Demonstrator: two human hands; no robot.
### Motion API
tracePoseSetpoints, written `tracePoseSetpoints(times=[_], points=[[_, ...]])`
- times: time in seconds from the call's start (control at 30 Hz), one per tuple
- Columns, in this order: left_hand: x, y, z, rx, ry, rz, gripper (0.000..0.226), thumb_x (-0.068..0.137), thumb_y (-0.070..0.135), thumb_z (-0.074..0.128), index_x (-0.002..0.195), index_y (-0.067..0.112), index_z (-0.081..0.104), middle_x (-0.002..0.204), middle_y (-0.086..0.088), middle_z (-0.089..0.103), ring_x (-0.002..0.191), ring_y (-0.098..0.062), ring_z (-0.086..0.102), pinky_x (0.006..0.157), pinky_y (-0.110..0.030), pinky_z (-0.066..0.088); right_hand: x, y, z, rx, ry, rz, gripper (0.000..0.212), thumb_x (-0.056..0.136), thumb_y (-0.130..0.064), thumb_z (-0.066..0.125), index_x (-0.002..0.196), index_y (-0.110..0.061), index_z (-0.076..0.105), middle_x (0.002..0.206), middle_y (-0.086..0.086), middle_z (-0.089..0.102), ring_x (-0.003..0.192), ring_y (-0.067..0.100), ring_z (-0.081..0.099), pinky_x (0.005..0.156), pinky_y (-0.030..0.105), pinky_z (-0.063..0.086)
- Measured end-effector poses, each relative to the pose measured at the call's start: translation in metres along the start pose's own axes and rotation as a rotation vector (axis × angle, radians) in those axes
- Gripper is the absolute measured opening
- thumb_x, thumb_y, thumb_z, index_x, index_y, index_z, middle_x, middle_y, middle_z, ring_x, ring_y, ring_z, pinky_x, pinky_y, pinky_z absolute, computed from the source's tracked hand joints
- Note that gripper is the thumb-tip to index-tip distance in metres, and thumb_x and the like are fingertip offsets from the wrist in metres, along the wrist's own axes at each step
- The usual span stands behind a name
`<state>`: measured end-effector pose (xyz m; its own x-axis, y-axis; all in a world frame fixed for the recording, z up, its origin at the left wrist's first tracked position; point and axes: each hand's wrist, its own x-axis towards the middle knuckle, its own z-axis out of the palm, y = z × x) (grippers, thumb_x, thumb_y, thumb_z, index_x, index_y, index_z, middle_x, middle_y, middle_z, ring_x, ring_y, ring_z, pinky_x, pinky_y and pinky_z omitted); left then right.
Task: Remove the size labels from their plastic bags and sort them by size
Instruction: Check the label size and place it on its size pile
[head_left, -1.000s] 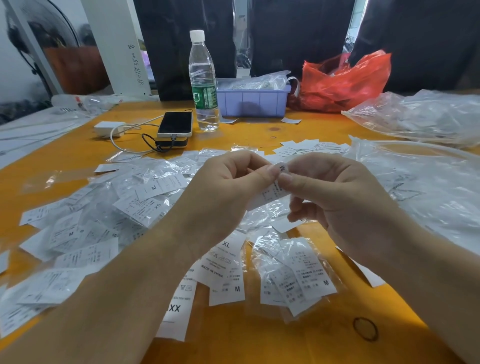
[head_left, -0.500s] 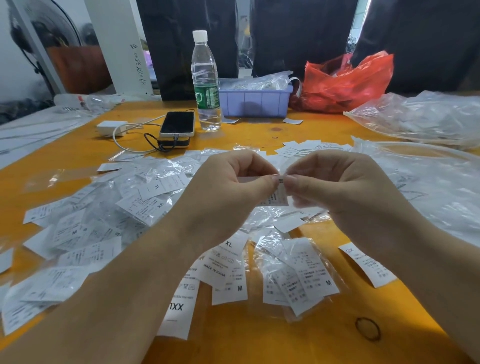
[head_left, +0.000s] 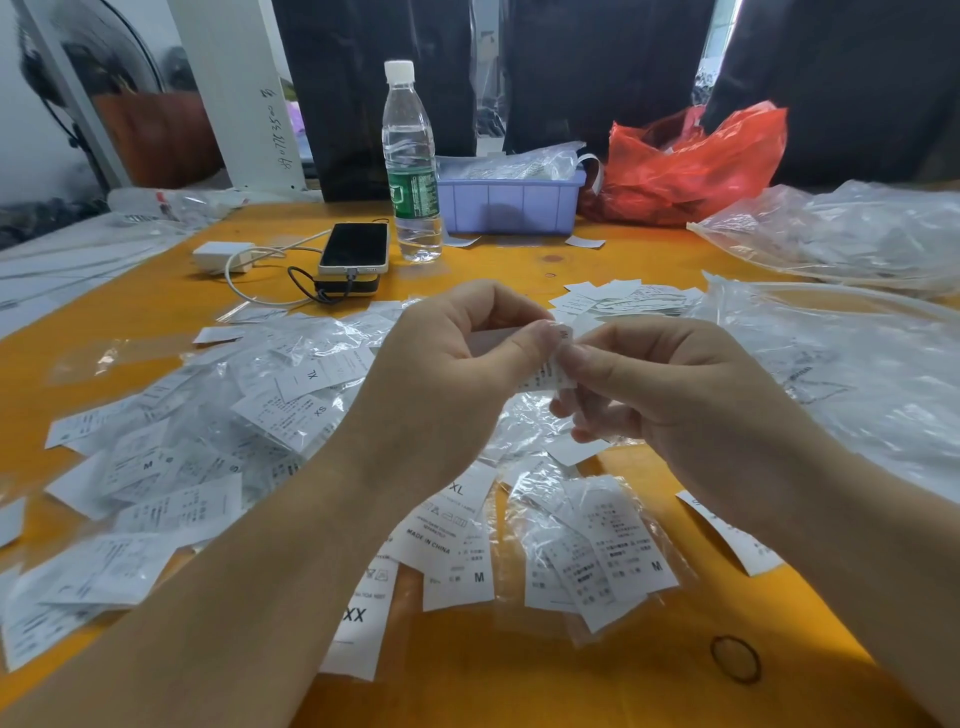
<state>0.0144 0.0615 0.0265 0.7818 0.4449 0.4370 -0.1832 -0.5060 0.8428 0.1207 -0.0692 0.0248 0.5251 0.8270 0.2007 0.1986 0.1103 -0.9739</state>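
My left hand (head_left: 447, 384) and my right hand (head_left: 670, 395) meet above the middle of the orange table (head_left: 519, 675). Both pinch one small bagged size label (head_left: 550, 371) between thumb and fingertips. Below them lie loose white labels marked XL (head_left: 457, 491), M (head_left: 460, 577) and XX (head_left: 358, 618). A clear bag of M labels (head_left: 597, 551) lies just to the right of those. A heap of bagged labels (head_left: 208, 436) covers the table's left half. A flat spread of bare labels (head_left: 623, 299) sits beyond my hands.
A phone on a power bank (head_left: 355, 249), a white charger (head_left: 221, 255) and a water bottle (head_left: 410, 166) stand at the back. Behind are a purple bin (head_left: 511, 202) and a red bag (head_left: 691, 161). Large clear bags (head_left: 841, 374) fill the right. A rubber band (head_left: 735, 659) lies near the front.
My hands kept working the same small bagged label and shifted slightly. A loose label to the right, hidden a second ago, now shows under my right forearm.
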Motion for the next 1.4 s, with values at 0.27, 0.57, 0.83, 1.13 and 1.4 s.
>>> tracePoseSetpoints(times=[0.27, 0.57, 0.83, 1.13, 1.4], points=[[-0.001, 0.001, 0.0, 0.113, 0.025, 0.044, 0.006, 0.088, 0.024, 0.069, 0.082, 0.026, 0.069, 0.075, 0.017, 0.068, 0.069, 0.002, 0.062, 0.056, -0.008, 0.044, -0.001, -0.002, -0.001, -0.149, -0.058, -0.031, 0.028, 0.072, -0.035, 0.066, 0.084, -0.01, 0.073, 0.073, 0.004, 0.071, 0.066, 0.018, 0.064, 0.067, 0.031, 0.057], [0.0, 0.001, 0.0, 0.149, 0.032, 0.034, 0.004, 0.088, 0.023, 0.07, 0.084, 0.025, 0.069, 0.075, 0.014, 0.069, 0.073, 0.0, 0.064, 0.057, -0.01, 0.047, -0.001, -0.001, -0.004, -0.149, -0.032, -0.024, 0.034, 0.069, -0.01, 0.078, 0.1, -0.014, 0.066, 0.073, 0.005, 0.072, 0.067, 0.019, 0.067, 0.064, 0.029, 0.056], [0.004, -0.006, -0.004, -0.119, -0.184, -0.18, 0.005, 0.085, 0.019, 0.072, 0.088, 0.015, 0.071, 0.067, 0.011, 0.062, 0.055, -0.002, 0.053, 0.05, -0.014, 0.042, -0.002, -0.004, -0.003, -0.128, -0.019, 0.004, 0.05, 0.06, -0.023, 0.075, 0.107, -0.008, 0.065, 0.089, 0.016, 0.072, 0.081, 0.029, 0.068, 0.067, 0.035, 0.055], [0.006, -0.009, -0.009, -0.204, -0.191, -0.253, 0.02, 0.066, 0.031, 0.081, 0.08, 0.02, 0.073, 0.072, 0.002, 0.062, 0.051, -0.005, 0.048, 0.046, -0.017, 0.04, -0.001, -0.008, -0.005, -0.111, 0.026, -0.012, 0.026, 0.077, -0.007, 0.072, 0.102, -0.006, 0.067, 0.092, 0.02, 0.07, 0.081, 0.029, 0.067, 0.067, 0.034, 0.057], [0.006, -0.008, -0.006, -0.249, -0.194, -0.307, 0.01, 0.08, 0.024, 0.073, 0.083, 0.016, 0.069, 0.071, -0.002, 0.063, 0.053, -0.009, 0.052, 0.045, -0.02, 0.041, -0.001, -0.007, -0.005, -0.099, 0.024, -0.043, 0.035, 0.064, -0.012, 0.075, 0.096, -0.004, 0.066, 0.086, 0.025, 0.068, 0.073, 0.029, 0.061, 0.065, 0.032, 0.051]])
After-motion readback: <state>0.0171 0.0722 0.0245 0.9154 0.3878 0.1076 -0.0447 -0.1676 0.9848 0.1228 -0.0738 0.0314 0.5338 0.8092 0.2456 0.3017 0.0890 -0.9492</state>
